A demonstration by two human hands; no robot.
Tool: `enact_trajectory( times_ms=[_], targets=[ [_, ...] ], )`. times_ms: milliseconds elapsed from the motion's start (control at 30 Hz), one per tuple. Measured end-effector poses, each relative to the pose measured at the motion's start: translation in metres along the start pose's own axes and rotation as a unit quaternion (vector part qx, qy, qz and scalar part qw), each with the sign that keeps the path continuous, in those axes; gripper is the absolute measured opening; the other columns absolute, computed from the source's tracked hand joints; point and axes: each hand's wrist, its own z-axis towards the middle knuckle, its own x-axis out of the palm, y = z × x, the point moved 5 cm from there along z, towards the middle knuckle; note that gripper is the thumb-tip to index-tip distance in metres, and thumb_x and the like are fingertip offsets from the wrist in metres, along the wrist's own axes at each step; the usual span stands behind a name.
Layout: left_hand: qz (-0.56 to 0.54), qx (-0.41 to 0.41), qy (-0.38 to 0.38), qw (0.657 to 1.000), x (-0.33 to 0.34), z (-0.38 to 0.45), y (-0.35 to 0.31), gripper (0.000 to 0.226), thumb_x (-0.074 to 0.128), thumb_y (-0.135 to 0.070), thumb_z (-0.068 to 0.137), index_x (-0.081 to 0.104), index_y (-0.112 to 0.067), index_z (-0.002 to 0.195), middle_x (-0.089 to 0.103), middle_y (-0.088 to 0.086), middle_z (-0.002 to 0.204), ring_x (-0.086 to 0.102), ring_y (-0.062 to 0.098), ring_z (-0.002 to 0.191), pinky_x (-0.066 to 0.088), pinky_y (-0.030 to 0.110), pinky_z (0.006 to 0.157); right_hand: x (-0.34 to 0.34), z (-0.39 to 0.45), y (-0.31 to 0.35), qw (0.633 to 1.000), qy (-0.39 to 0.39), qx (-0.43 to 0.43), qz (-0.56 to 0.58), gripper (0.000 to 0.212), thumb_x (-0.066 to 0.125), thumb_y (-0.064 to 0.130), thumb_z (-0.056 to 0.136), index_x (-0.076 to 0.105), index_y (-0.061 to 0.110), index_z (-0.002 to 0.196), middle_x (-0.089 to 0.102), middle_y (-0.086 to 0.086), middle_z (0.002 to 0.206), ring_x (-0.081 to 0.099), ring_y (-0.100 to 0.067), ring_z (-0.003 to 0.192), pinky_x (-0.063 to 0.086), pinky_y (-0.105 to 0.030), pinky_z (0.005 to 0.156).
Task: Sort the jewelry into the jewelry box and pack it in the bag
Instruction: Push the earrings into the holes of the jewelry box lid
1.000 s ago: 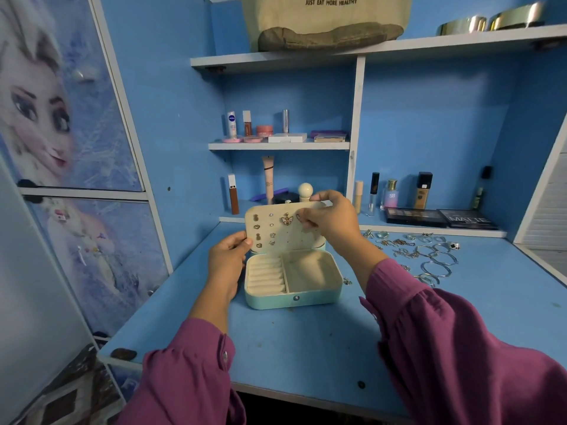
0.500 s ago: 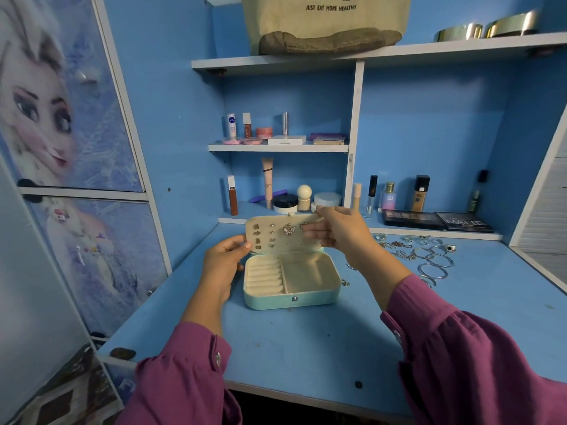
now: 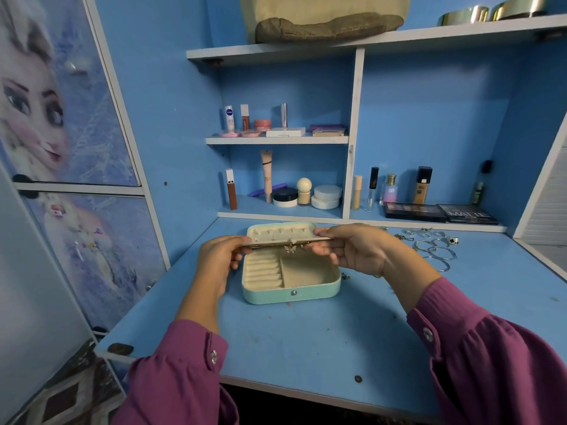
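Now the earring panel (image 3: 285, 239) inside the jewelry box (image 3: 291, 279) lies almost flat and edge-on to the camera; a second ago it stood upright, its studded face towards the person. The left hand (image 3: 221, 256) pinches its left end and the right hand (image 3: 346, 248) pinches its right end, fingers curled round the thin edge. A butterfly earring (image 3: 290, 248) dangles from the panel between the hands. Folding the panel down likely means the earrings are done and the tray below the hands, with its ring rolls and open compartment, comes next. To the right of the right hand, loose bangles and rings (image 3: 434, 248) lie on the blue surface (image 3: 306, 338). Beyond the hands, blue shelves hold cosmetics (image 3: 285, 191), and a beige bag (image 3: 325, 16) sits on the top shelf above them.
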Motion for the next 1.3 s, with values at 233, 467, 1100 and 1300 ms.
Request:
enact_trajectory(
  times_ms=[233,467,1100,1300],
  targets=[
    [0.004,0.019,-0.028,0.999,-0.004,0.006,0.000,0.004,0.068,-0.004,0.078,0.072,-0.004,0.078,0.067,0.016,0.078,0.049,0.020,0.062,0.036,0.021,0.046,-0.003,0.013,-0.006,1.000,0.017,0.000,0.005,0.012,0.054,0.000,0.091,0.060,0.006,0.100,0.072,-0.017,0.083,0.066,-0.012,0.058,0.045,-0.017,0.043],
    [0.042,0.033,-0.046,0.998,-0.001,0.007,-0.003,0.012,0.064,-0.004,0.084,0.072,-0.012,0.080,0.072,0.010,0.089,0.055,0.017,0.068,0.038,0.023,0.052,-0.011,0.031,-0.009,0.997,0.056,0.041,-0.011,0.019,0.053,0.000,0.089,0.045,0.016,0.094,0.073,-0.017,0.088,0.043,-0.005,0.042,0.023,-0.011,0.032],
    [0.485,0.619,0.142,0.602,0.134,-0.100,-0.006,0.023,0.051,-0.019,0.083,0.072,-0.017,0.077,0.057,-0.001,0.071,0.047,0.021,0.081,0.043,0.035,0.076,-0.019,0.047,-0.005,0.994,0.102,0.034,0.017,0.027,0.043,0.002,0.096,0.047,0.014,0.072,0.043,0.008,0.043,0.030,-0.002,0.028,0.010,-0.009,0.034],
    [0.555,0.618,0.103,0.548,0.147,-0.104,0.001,0.014,0.072,-0.009,0.068,0.063,-0.015,0.060,0.053,0.002,0.077,0.041,0.023,0.084,0.045,0.034,0.074,-0.022,0.054,-0.007,0.993,0.110,0.025,0.016,0.045,0.048,0.002,0.091,0.068,0.013,0.052,0.051,-0.005,0.067,0.029,-0.002,0.027,0.012,-0.008,0.031]
  ],
)
